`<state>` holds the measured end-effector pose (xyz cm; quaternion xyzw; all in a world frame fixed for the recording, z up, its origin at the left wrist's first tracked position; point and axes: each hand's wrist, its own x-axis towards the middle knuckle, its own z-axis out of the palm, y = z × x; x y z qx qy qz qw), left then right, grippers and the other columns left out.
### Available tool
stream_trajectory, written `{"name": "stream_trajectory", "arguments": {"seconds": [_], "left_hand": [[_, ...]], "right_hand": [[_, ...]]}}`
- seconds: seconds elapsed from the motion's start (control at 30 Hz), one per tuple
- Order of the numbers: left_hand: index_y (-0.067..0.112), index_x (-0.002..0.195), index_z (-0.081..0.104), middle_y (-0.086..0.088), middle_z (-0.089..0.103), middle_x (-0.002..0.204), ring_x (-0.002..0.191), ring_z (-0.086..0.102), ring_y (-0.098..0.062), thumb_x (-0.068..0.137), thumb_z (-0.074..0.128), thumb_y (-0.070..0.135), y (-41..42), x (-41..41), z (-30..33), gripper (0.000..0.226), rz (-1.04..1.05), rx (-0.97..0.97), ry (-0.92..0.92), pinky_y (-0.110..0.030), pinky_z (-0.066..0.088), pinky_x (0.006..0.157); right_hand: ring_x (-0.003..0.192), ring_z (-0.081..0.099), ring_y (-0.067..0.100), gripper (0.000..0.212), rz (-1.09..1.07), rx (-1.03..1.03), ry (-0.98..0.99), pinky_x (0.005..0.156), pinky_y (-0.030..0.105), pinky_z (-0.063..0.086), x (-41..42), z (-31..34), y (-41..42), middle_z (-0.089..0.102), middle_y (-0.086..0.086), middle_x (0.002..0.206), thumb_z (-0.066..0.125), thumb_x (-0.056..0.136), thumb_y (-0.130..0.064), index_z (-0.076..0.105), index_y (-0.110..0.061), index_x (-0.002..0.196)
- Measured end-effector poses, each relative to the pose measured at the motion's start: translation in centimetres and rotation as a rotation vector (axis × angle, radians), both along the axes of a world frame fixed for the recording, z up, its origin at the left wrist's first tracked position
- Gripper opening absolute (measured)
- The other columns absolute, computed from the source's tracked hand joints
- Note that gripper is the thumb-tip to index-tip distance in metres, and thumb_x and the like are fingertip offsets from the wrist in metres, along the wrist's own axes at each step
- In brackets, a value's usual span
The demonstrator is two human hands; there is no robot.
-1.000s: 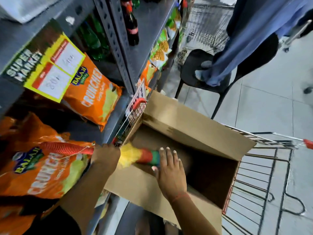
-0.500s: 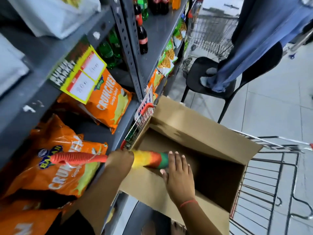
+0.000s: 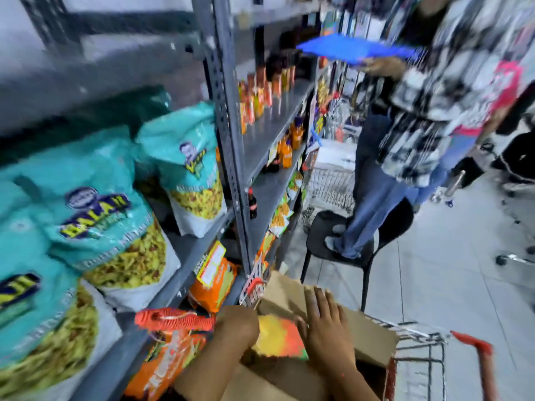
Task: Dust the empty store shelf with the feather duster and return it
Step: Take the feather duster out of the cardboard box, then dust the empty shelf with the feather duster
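My left hand is closed around the feather duster, low in the view. Its ribbed orange handle sticks out to the left over the shelf edge. The yellow, orange and green feather head points right into an open cardboard box. My right hand lies flat, fingers together, on the feathers and the box flap. The grey metal shelf on the left carries teal snack bags and orange snack bags. The frame is blurred by motion.
The box sits in a wire shopping cart with a red handle. A person stands on a black chair ahead, holding a blue flat thing. Bottles line farther shelves. Another cart stands behind the chair.
The view has swung upward, showing higher shelves with teal bags and the whole person on the chair. Both hands and the duster stay at the box, lower in the frame.
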<state>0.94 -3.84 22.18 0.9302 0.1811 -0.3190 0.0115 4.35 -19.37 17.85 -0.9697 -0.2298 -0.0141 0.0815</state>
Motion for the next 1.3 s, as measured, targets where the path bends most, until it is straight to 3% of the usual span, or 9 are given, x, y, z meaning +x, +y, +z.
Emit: {"name": "stream_trajectory", "arguments": {"seconds": [0.07,0.13,0.2,0.4,0.7,0.87,0.97,1.17,1.3], "left_hand": [[0.01,0.128,0.052,-0.009,0.053,0.137,0.125,0.049,-0.027,0.097,0.042,0.024,-0.1,0.8,3.8,0.036,-0.062,0.026,0.027,-0.034,0.041,0.099],[0.009,0.127,0.053,-0.009,0.053,0.137,0.123,0.05,-0.028,0.095,0.042,0.026,-0.1,1.6,7.7,0.038,-0.079,0.053,0.0,-0.035,0.041,0.098],[0.008,0.124,0.056,-0.01,0.057,0.133,0.119,0.054,-0.029,0.094,0.043,0.028,-0.2,2.1,11.7,0.038,-0.093,0.094,-0.056,-0.037,0.043,0.096],[0.009,0.124,0.055,-0.008,0.056,0.133,0.119,0.054,-0.028,0.094,0.048,0.021,-1.3,2.2,23.3,0.034,-0.071,0.182,-0.295,-0.039,0.044,0.094],[0.015,0.12,0.055,-0.012,0.058,0.131,0.119,0.055,-0.03,0.096,0.042,0.035,0.9,-5.2,35.6,0.034,-0.032,0.312,-0.836,-0.037,0.044,0.086],[0.025,0.088,0.051,-0.002,0.062,0.094,0.091,0.059,-0.029,0.095,0.035,0.045,4.4,-11.8,38.2,0.026,0.015,0.357,-0.972,-0.033,0.035,0.064],[0.026,0.066,0.039,0.004,0.045,0.07,0.077,0.053,-0.024,0.093,0.032,0.051,6.9,-15.2,39.1,0.038,0.132,0.352,-0.961,-0.035,0.043,0.068],[0.034,0.068,0.053,0.008,0.057,0.076,0.076,0.058,-0.019,0.088,0.041,0.055,11.9,-21.4,38.9,0.031,0.349,0.332,-1.059,-0.036,0.047,0.076],[0.054,0.079,0.057,0.013,0.062,0.053,0.051,0.062,-0.009,0.061,0.023,0.088,14.4,-24.7,36.7,0.052,0.392,0.404,-1.168,-0.035,0.055,0.062]], "right_hand": [[0.103,0.062,0.036,0.058,0.039,0.049,-0.016,0.075,0.052,0.054,0.6,2.1,-0.5,0.066,0.016,0.115,0.067,0.076,-0.046,0.061,-0.006,0.117],[0.103,0.062,0.036,0.059,0.045,0.084,-0.082,0.077,0.053,0.053,1.5,5.5,-0.3,0.066,0.016,0.114,0.029,0.094,-0.05,0.061,-0.006,0.117],[0.106,0.06,0.037,0.073,0.074,0.128,-0.188,0.08,0.055,0.051,2.7,8.8,0.1,0.064,0.017,0.117,0.006,0.095,-0.05,0.06,-0.007,0.119],[0.103,0.059,0.042,0.058,0.099,0.26,-0.38,0.083,0.058,0.048,4.6,17.5,1.2,0.063,0.022,0.115,0.03,0.087,-0.043,0.057,-0.004,0.121],[0.113,0.05,0.043,0.071,0.17,0.638,-0.653,0.093,0.057,0.041,4.4,28.1,5.9,0.054,0.025,0.126,0.013,0.095,-0.052,0.05,0.0,0.126],[0.115,0.047,0.04,0.062,0.317,0.854,-0.753,0.095,0.054,0.038,2.8,32.5,10.1,0.053,0.023,0.127,0.022,0.095,-0.05,0.047,-0.003,0.128],[0.115,0.041,0.034,0.061,0.427,0.941,-0.757,0.097,0.049,0.033,1.6,33.8,12.5,0.054,0.024,0.124,0.021,0.096,-0.049,0.046,-0.004,0.128],[0.117,0.045,0.035,0.063,0.579,1.128,-0.58,0.099,0.045,0.035,-1.0,34.1,16.6,0.052,0.022,0.127,0.02,0.095,-0.052,0.042,-0.005,0.133],[0.118,0.046,0.039,0.067,0.629,1.154,-0.471,0.1,0.05,0.034,-2.8,33.9,19.4,0.052,0.023,0.128,0.018,0.094,-0.054,0.044,-0.004,0.131]]}}
